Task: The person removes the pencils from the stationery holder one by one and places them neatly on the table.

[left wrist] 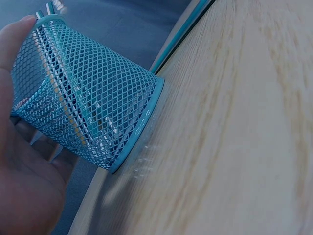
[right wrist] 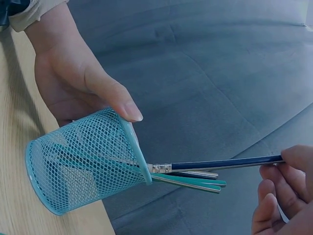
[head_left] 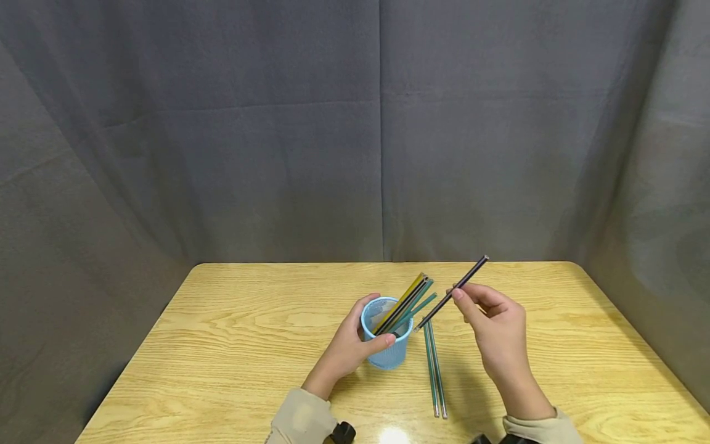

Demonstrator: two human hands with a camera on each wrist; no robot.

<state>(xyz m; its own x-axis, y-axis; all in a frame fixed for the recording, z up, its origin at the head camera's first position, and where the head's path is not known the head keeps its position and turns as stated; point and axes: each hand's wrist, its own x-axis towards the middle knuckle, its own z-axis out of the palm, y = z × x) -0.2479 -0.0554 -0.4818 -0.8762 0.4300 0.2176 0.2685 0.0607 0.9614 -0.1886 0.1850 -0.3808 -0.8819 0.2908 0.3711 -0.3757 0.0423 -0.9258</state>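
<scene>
My left hand (head_left: 350, 346) grips a light-blue mesh pencil cup (head_left: 389, 356), thumb over the near side of its rim. In the left wrist view the cup's base is right at the tabletop. Several pencils stand slanted inside it, among them a yellow pencil (head_left: 400, 302) and a green pencil (head_left: 423, 306), leaning to the right. Between thumb and fingers my right hand (head_left: 503, 330) pinches a dark pencil (head_left: 473, 271), held slanted to the right of the cup. Its lower, silver-banded end (right wrist: 160, 168) overlaps the cup's rim in the right wrist view.
Two green pencils (head_left: 434, 370) lie side by side on the wooden table (head_left: 249, 351), just right of the cup and below the dark pencil. Grey curtains (head_left: 288, 185) hang behind the table and along both sides.
</scene>
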